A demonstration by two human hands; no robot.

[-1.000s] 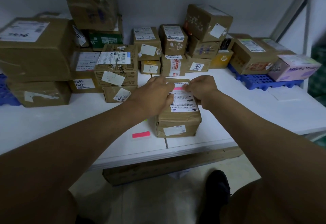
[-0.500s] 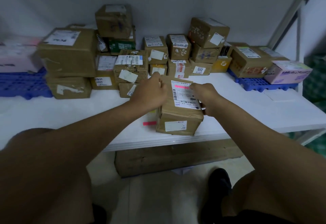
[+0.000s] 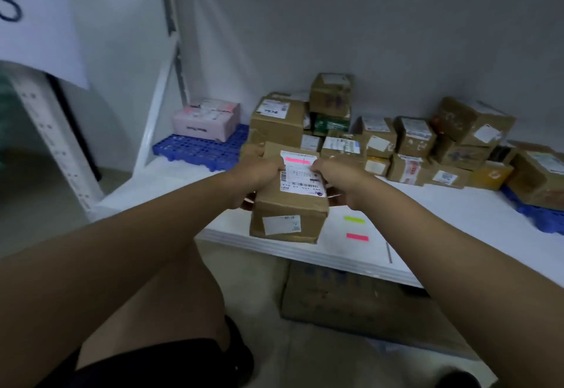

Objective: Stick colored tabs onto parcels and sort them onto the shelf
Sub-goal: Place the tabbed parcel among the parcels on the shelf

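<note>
cardboard parcel (image 3: pixel 290 204) with pink tab (image 3: pixel 297 160) on its label is being held above the white worktop (image 3: pixel 442 213) front edge | left hand (image 3: pixel 256 174) is gripping its left side | right hand (image 3: pixel 338 178) is gripping its right side | green tab (image 3: pixel 354 220) and pink tab strip (image 3: pixel 357 237) are lying on the worktop just right | stacked parcels (image 3: pixel 412 143) are sitting behind

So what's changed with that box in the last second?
Both hands, left hand and right hand, went from pressing the pink tab onto the label to gripping the parcel by its sides and lifting it off the white table, toward the left. The spare pink tab stays on the table, the stacked boxes behind too.
</note>
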